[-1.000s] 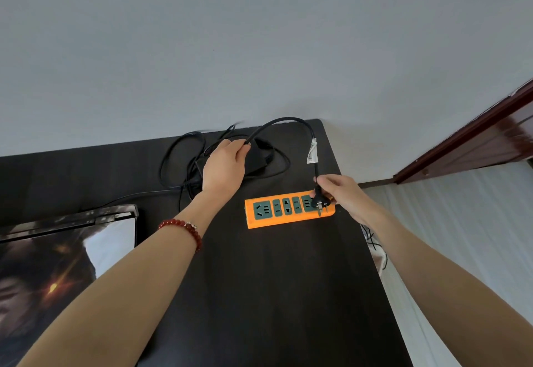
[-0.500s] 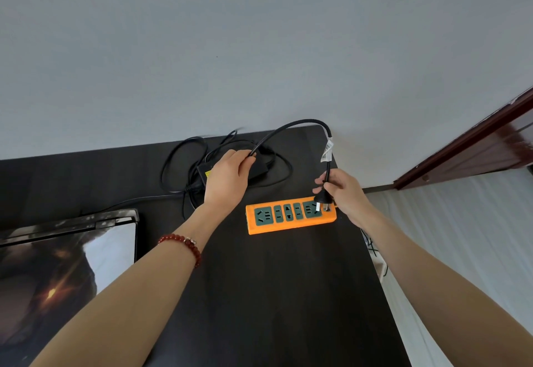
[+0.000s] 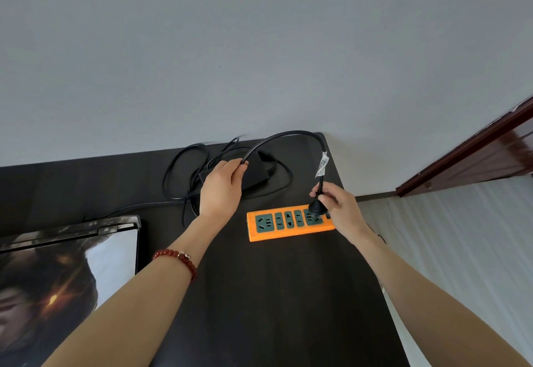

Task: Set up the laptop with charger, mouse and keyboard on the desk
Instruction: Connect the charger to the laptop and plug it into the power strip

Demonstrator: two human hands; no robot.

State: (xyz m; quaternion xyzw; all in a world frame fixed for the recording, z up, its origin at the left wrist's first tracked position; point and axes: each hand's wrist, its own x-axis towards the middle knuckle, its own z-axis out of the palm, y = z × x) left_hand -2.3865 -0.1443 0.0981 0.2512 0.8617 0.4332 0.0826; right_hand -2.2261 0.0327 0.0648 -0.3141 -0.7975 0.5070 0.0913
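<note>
An orange power strip [image 3: 288,232] with green sockets lies on the black desk [image 3: 274,294]. My right hand [image 3: 340,208] pinches the charger's black plug [image 3: 316,208], which sits at the strip's rightmost socket. The thick black cable [image 3: 288,134] arches from the plug to my left hand [image 3: 220,190], which grips it above the black charger brick [image 3: 256,174]. Thinner cable loops [image 3: 184,176] lie around the brick. The open laptop [image 3: 69,265], screen lit, stands at the lower left.
A grey wall [image 3: 259,49] rises right behind the desk. The desk's right edge drops to a pale floor [image 3: 461,251]. A dark wooden door frame [image 3: 467,162] stands at the far right. A white tag [image 3: 323,164] hangs on the cable near the plug.
My right hand has brought the plug down onto the strip's rightmost socket. The left hand has stayed on the cable above the brick, and the camera has tilted a little.
</note>
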